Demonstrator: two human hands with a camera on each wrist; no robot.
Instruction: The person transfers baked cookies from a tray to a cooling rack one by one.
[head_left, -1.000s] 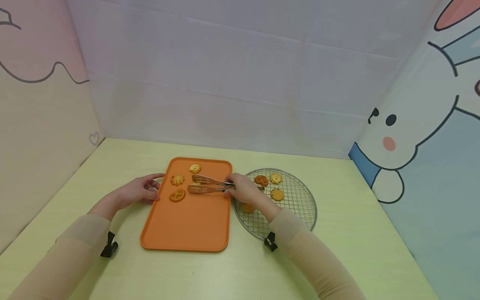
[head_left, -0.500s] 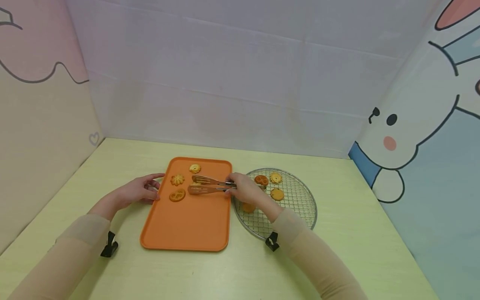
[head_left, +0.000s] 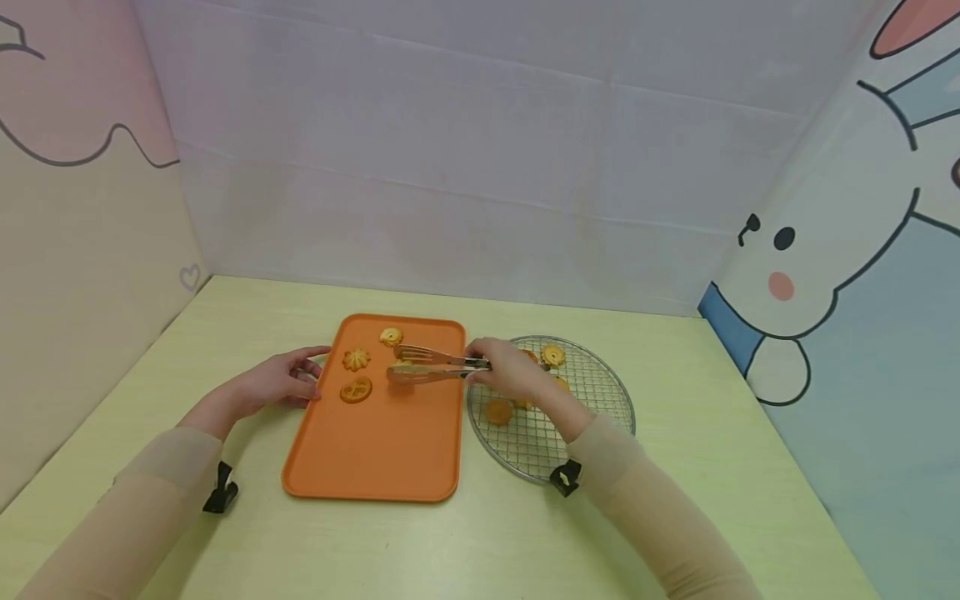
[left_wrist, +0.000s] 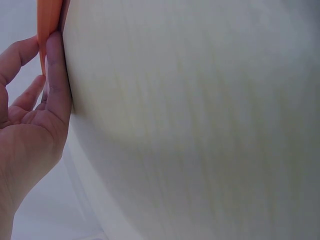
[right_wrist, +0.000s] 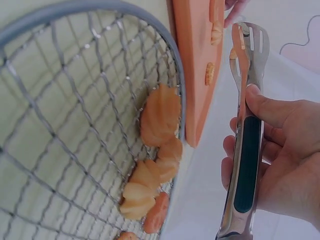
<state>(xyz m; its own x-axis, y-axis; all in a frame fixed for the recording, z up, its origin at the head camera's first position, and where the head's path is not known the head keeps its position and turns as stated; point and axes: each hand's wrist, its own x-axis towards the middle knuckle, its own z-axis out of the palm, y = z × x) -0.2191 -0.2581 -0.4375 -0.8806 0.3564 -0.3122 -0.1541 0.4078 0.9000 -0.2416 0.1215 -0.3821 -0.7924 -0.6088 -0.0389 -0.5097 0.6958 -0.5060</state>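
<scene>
My right hand (head_left: 510, 368) grips metal tongs (head_left: 431, 366) with dark green grips, seen closely in the right wrist view (right_wrist: 247, 160). The slotted tong heads stand apart above the orange tray (head_left: 375, 450). A pale cookie (head_left: 402, 362) shows partly hidden between them; I cannot tell whether they touch it. My left hand (head_left: 281, 379) holds the tray's left rim, with fingertips on the orange edge in the left wrist view (left_wrist: 47, 22). Near it on the tray lie a swirled cookie (head_left: 356, 359), a pretzel-shaped cookie (head_left: 356, 389) and a round cookie (head_left: 391, 337).
A round wire cooling rack (head_left: 592, 433) stands right of the tray, under my right forearm. On it are several cookies, among them a round cookie (head_left: 498, 412) and a ring-like cookie (head_left: 553, 356). A fabric wall (head_left: 450, 167) rises behind the table (head_left: 697, 433).
My right hand has moved right and slightly away with the tongs, shifting their heads rightward above the tray. More of the near-left rack cookie shows. My left hand has stayed at the rim.
</scene>
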